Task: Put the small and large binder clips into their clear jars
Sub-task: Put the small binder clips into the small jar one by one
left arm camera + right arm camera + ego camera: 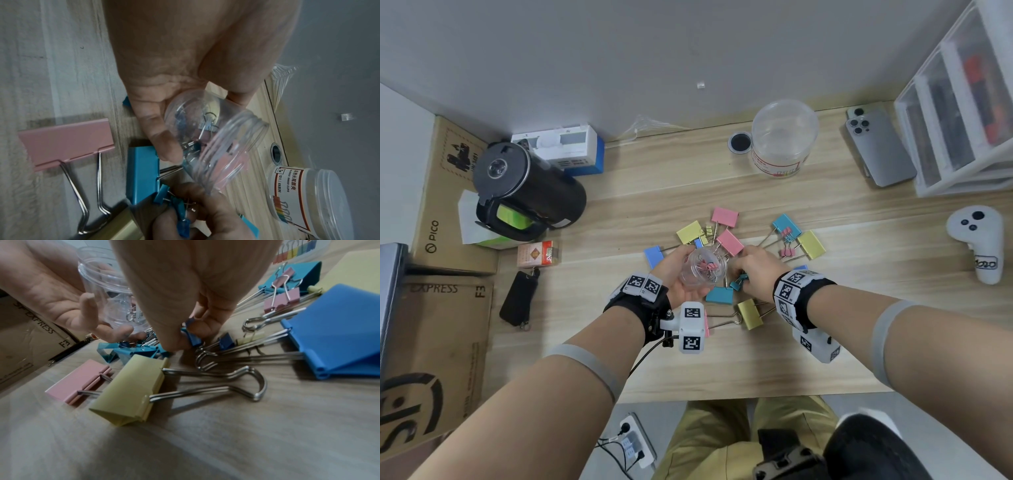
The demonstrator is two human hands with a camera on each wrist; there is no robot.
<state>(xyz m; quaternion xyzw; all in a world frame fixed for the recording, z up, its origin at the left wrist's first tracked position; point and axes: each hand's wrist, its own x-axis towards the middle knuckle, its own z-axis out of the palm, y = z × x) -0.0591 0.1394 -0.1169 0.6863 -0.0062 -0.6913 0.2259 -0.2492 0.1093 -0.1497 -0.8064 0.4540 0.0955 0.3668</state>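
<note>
The wooden desk [825, 342] carries everything. At its far side the large clear jar [784, 137] with a printed label stands upright, well apart from the hands. In the middle of the desk the large binder clips [727, 216] in pink, yellow and blue lie scattered, and some small binder clips [787, 253] lie between them. The left hand [674, 274] has its fingers curled round the small clear jar [703, 269] and holds it tilted, with the mouth toward the right hand; some small clips are already inside it. The right hand [753, 274] is just beside the jar, low over the pile, and it pinches a small blue clip [193, 335] between thumb and fingers.
</note>
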